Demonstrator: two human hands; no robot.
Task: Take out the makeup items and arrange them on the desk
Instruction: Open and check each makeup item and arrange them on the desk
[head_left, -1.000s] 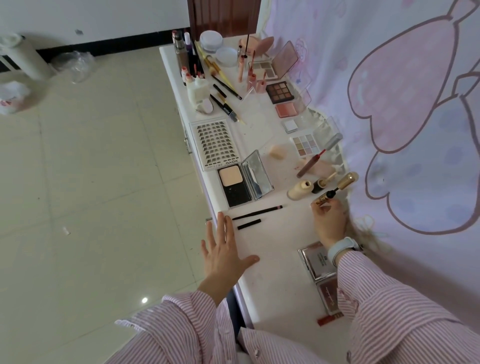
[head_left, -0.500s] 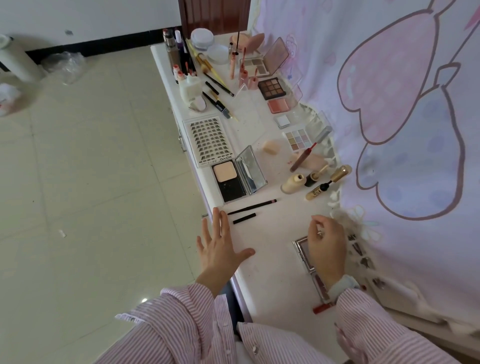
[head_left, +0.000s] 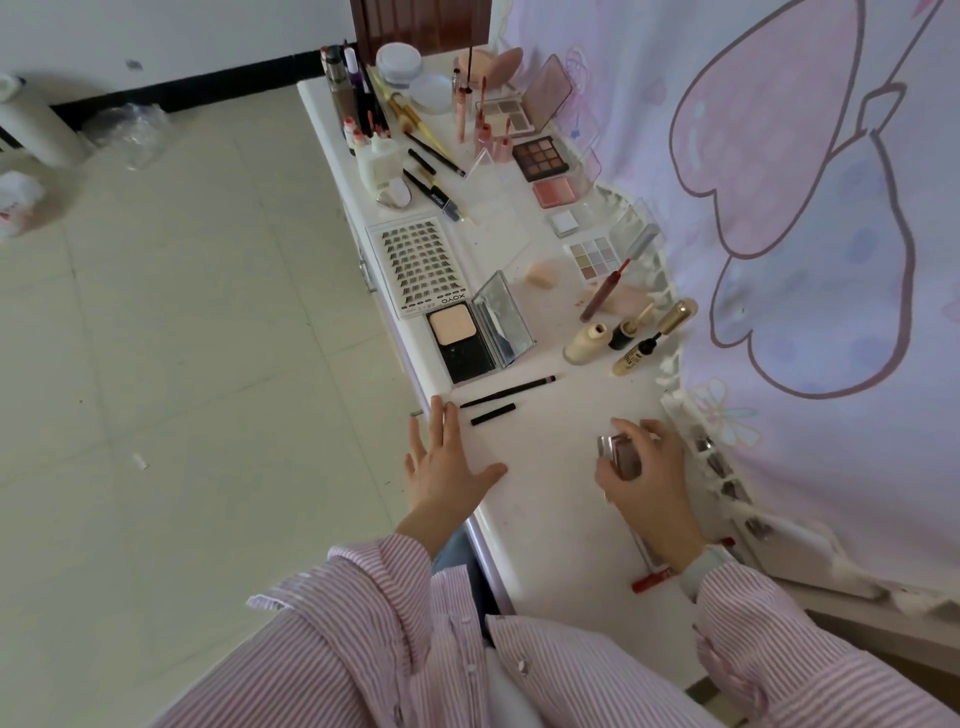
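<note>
White desk (head_left: 545, 519) running from near to far, pale tiled floor (head_left: 182, 338) on the left, pink cartoon-print curtain (head_left: 779, 208) on the right. Left hand (head_left: 447, 462) flat on the near left edge of the desk, fingers straight and spread, grip released, holding nothing. Right hand (head_left: 649, 478) near the right edge, grip curled round a small mirrored compact (head_left: 621, 452), raised at a tilt; whether it touches the desk cannot tell. Just beyond the left fingertips, a thin black pencil (head_left: 506, 391) and its short cap (head_left: 493, 414), lying apart. Farther on, an open powder compact (head_left: 478, 335) beside a lash tray (head_left: 421, 265). To the right, a cream bottle (head_left: 584, 343) and a gold-capped tube (head_left: 652, 338). At the far end, eyeshadow palettes (head_left: 540, 158), brushes and bottles crowded together. Red lipstick (head_left: 649, 581) lying near the right wrist.
</note>
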